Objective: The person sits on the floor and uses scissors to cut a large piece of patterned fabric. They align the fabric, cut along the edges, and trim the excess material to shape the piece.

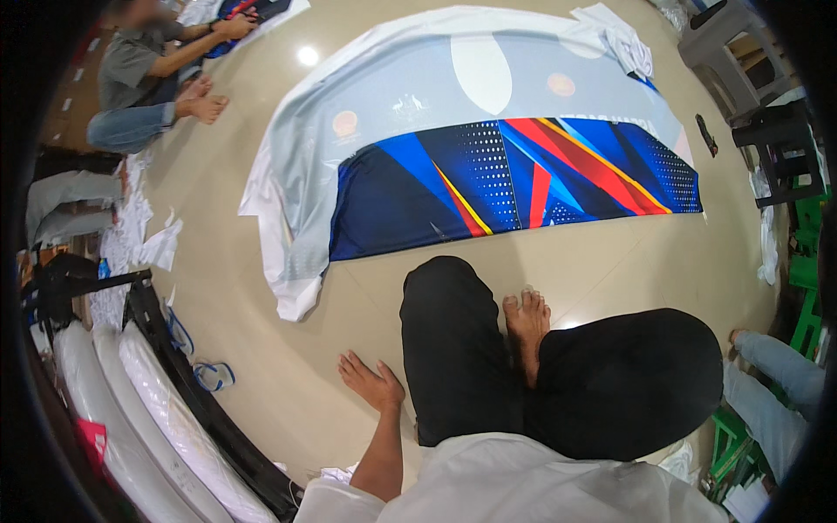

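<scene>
My left hand [371,381] lies flat on the tiled floor beside my left knee, its fingers spread and holding nothing. My right hand does not show anywhere. In front of my knees a large printed fabric piece [410,187] is spread out, dark blue with red, yellow and light blue stripes and white dots. Its near part shows the bright printed side. Beyond it stretches the pale grey reverse side [392,105] of fabric, with a white oval and faint round marks. White fabric edging [292,270] runs along its left and far side, bunched at the far right [623,44].
A person [139,78] sits at the far left, hands on a blue and red cloth. Wrapped white rolls [157,392] and blue-strapped sandals [214,376] are at the left. Grey stools [732,52] stand at the far right; another person's jeans-clad leg [767,405] is at the lower right.
</scene>
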A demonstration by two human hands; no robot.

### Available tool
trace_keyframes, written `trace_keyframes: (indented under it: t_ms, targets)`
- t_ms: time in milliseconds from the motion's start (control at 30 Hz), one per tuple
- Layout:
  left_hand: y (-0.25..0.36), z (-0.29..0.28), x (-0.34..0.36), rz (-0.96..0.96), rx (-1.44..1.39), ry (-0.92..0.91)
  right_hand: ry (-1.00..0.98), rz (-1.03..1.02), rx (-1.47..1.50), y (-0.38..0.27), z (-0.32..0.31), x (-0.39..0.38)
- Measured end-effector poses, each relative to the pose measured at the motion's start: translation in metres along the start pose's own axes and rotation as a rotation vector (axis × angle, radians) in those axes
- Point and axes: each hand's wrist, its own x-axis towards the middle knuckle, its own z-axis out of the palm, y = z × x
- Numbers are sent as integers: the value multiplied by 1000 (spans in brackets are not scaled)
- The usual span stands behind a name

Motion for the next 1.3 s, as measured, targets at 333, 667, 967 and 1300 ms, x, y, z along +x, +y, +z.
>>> trace_keyframes:
  t_ms: [333, 667, 967, 1300]
  targets:
    - [-74, 36, 15, 305, 214, 64, -199, 76, 12, -8, -22, 2]
    - [-14, 69, 202, 743, 149, -197, 92, 243, 330, -10, 17, 4]
    - [38, 108, 269, 843, 172, 8, 30, 1286, 500, -75, 120, -354]
    - [44, 87, 288, 563, 255, 406, 106, 1938, 222, -27, 211, -620]
